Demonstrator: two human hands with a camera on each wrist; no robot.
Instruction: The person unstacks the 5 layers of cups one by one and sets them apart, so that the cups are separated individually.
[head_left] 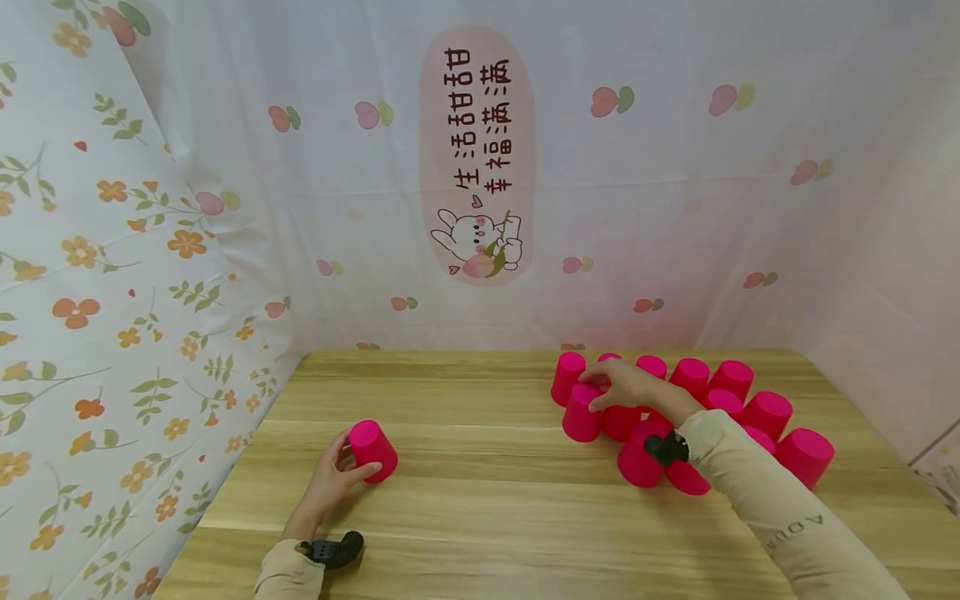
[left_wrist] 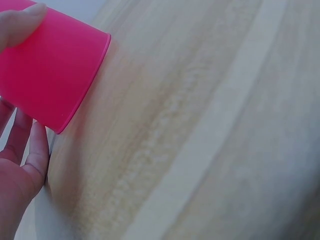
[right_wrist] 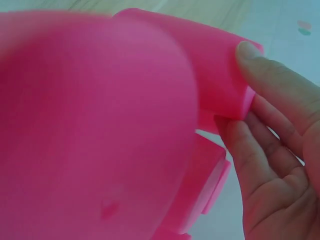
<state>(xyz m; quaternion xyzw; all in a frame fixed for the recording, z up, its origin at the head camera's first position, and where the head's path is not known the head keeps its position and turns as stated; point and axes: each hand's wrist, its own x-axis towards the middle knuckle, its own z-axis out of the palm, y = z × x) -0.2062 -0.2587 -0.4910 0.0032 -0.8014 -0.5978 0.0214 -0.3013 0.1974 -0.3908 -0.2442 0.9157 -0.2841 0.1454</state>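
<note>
My left hand [head_left: 328, 485] grips a bright pink cup [head_left: 373, 452], narrow end up, at the left of the wooden table. In the left wrist view, the thumb lies on one side of this cup [left_wrist: 55, 70] and fingers curl at the other. Over at the right, my right hand [head_left: 632, 385] pinches another pink cup [head_left: 581, 418] near its narrow top, at the front left of the cup group. The right wrist view shows thumb and fingers at the end of that cup [right_wrist: 215, 65], partly hidden by a large pink cup [right_wrist: 100, 125] close to the camera.
Several more upturned pink cups stand behind and right of my right hand, including one at the back left [head_left: 568, 379] and one at the right [head_left: 806, 458]. Below my right wrist, a cup [head_left: 639, 457] leans. Patterned curtains [head_left: 337, 208] border the wooden table [head_left: 480, 517].
</note>
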